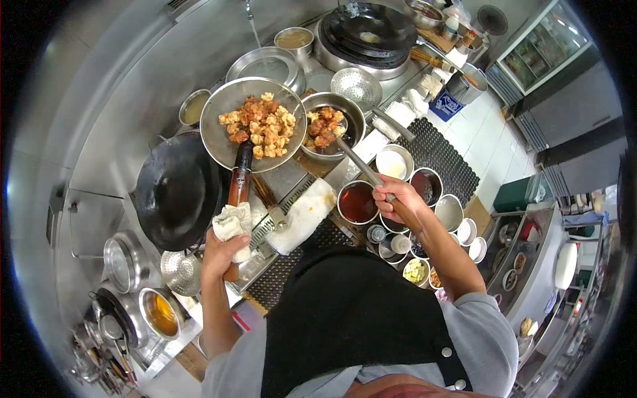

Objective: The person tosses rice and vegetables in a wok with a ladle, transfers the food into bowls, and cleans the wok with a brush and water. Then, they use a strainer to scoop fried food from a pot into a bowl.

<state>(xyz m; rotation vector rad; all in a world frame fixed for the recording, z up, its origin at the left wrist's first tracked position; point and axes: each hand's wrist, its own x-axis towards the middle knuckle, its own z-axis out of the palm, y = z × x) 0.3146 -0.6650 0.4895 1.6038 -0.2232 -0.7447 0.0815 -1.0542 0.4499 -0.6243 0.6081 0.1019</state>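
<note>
My left hand (222, 255) grips the handle of a wide round mesh strainer (219, 142), with a folded white cloth (232, 222) wrapped around the handle. Browned fried pieces (273, 129) lie heaped in the strainer. My right hand (398, 202) is closed around the metal handle of a ladle (361, 161). The ladle's head reaches into a metal bowl (356, 116) just right of the strainer, among more fried pieces (323, 126). Whether those pieces lie in the ladle or in the bowl is hard to tell.
A black wok (176, 189) sits left of the strainer, another wok (371, 30) at the back. Below my right hand stand several containers, one with dark red sauce (358, 202). A perforated ladle (358, 89) and a white towel (305, 215) lie nearby. Water runs from a tap (253, 30).
</note>
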